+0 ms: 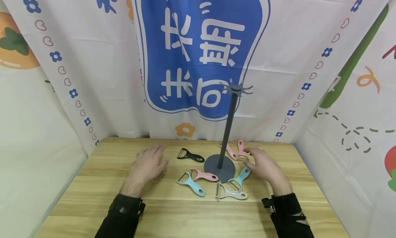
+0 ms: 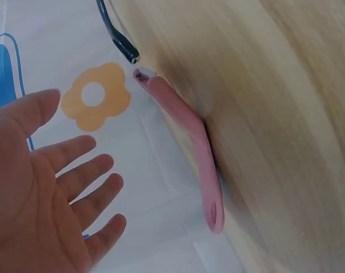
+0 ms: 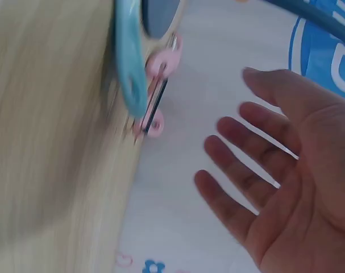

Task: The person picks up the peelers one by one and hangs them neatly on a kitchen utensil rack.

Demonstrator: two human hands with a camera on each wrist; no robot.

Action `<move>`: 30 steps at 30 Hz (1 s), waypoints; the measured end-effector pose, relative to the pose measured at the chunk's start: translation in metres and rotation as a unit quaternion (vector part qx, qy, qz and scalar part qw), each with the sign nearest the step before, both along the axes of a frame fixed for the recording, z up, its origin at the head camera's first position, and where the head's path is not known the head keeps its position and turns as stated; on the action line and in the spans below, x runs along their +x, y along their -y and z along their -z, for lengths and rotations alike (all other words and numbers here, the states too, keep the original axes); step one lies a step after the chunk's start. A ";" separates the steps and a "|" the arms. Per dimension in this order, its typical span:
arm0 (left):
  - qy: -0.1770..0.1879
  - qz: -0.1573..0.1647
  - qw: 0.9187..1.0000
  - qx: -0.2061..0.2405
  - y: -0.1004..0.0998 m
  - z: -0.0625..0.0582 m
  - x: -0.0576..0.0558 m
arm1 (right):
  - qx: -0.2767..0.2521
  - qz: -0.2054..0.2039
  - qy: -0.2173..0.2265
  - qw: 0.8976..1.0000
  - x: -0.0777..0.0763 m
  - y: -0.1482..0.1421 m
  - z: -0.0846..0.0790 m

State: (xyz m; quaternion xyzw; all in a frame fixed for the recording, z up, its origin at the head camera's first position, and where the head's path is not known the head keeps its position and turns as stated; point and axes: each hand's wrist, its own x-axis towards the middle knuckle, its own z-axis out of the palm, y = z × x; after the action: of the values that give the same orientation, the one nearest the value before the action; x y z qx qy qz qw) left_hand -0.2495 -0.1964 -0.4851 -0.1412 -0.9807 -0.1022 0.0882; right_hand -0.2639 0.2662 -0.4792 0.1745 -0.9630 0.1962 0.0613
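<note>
My left hand (image 1: 147, 167) hovers over the table's left side, palm down and fingers spread, holding nothing. Beneath it a peeler's blade (image 1: 158, 176) peeks out; the left wrist view has a pink peeler (image 2: 192, 128) beside the open fingers. On the right, my right hand (image 1: 264, 165) is also empty, its fingertips close to a pink peeler (image 1: 241, 148) and a light blue peeler (image 1: 242, 176). Another pink peeler (image 1: 230, 151) lies partly behind the stand's pole. Nearer the front are a white peeler (image 1: 233, 194), a second light blue peeler (image 1: 193, 185) and a pink peeler (image 1: 205, 175).
A dark grey stand (image 1: 227, 131) rises right of centre on a round base (image 1: 210, 164), topped by a ring of hooks (image 1: 236, 88). Left of it lies a black peeler (image 1: 193, 157). A printed white curtain (image 1: 123, 76) hangs behind the wooden table (image 1: 173, 217).
</note>
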 end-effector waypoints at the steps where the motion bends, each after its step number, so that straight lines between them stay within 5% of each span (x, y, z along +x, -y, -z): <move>1: 0.003 0.001 1.000 -0.003 0.000 0.000 0.001 | -0.012 -0.004 -0.004 1.000 0.000 0.003 0.000; 8: 0.014 0.006 1.000 -0.009 0.002 0.001 0.004 | -0.130 -0.023 -0.022 0.991 -0.003 0.032 0.001; 16: 0.048 -0.007 0.999 -0.006 0.003 -0.001 0.005 | -0.291 -0.058 -0.014 0.955 0.001 0.068 0.005; 22: 0.083 -0.019 0.996 0.033 0.005 -0.003 0.005 | -0.306 -0.056 -0.018 0.950 0.001 0.084 0.009; 30: 0.120 -0.074 0.988 0.068 0.014 -0.010 0.005 | -0.307 -0.014 -0.015 0.952 0.001 0.092 0.007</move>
State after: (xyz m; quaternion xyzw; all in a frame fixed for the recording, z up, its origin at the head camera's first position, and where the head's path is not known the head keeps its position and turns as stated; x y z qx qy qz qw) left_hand -0.2450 -0.2106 -0.4750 -0.0483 -0.9828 -0.1779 -0.0130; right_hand -0.2633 0.1744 -0.4863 0.1632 -0.8528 0.4806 0.1234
